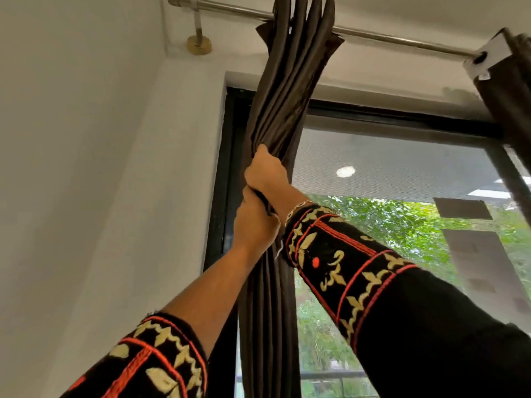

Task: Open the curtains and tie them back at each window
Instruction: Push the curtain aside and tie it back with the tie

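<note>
A dark brown curtain [287,90] hangs bunched into tight folds from a metal rod [402,38], at the left side of the window [402,225]. My right hand [265,173] grips the bunched folds high up. Just below it, my left hand [254,222] grips the same bundle, touching the right hand. Both arms reach up and wear black embroidered sleeves. A second dark curtain [508,90] hangs gathered at the right end of the rod. No tie-back shows.
A white wall [86,168] closes in on the left, with the brass rod bracket [199,43] near the ceiling. The window has a black frame [224,196] and a mesh screen; green trees show outside.
</note>
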A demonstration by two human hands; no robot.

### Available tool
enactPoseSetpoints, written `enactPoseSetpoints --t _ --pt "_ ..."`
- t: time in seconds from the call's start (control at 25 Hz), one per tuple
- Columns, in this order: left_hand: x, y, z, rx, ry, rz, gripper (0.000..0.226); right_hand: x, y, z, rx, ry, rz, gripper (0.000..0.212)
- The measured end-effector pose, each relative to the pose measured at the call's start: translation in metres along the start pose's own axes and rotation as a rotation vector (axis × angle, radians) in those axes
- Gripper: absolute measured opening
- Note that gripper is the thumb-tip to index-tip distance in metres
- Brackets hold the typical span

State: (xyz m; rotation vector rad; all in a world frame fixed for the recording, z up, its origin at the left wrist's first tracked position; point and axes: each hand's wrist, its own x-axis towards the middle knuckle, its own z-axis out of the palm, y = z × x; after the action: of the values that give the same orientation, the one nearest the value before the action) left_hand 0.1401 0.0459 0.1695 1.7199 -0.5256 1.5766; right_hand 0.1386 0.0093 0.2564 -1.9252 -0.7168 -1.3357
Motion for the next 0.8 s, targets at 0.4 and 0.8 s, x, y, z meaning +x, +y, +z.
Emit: enactPoseSetpoints --t 0.4,0.8 --pt "0.009 -0.037 -0.075 0.206 0.045 -0.059 0.049 -0.005 -0.056 0.048 0.163 -0.100 -0.130 0.037" --pt "-0.076 -0.028 -0.042 0.265 0.074 -0.100 0.054 -0.062 0.007 0.027 -0.006 0.176 -0.073 0.071"
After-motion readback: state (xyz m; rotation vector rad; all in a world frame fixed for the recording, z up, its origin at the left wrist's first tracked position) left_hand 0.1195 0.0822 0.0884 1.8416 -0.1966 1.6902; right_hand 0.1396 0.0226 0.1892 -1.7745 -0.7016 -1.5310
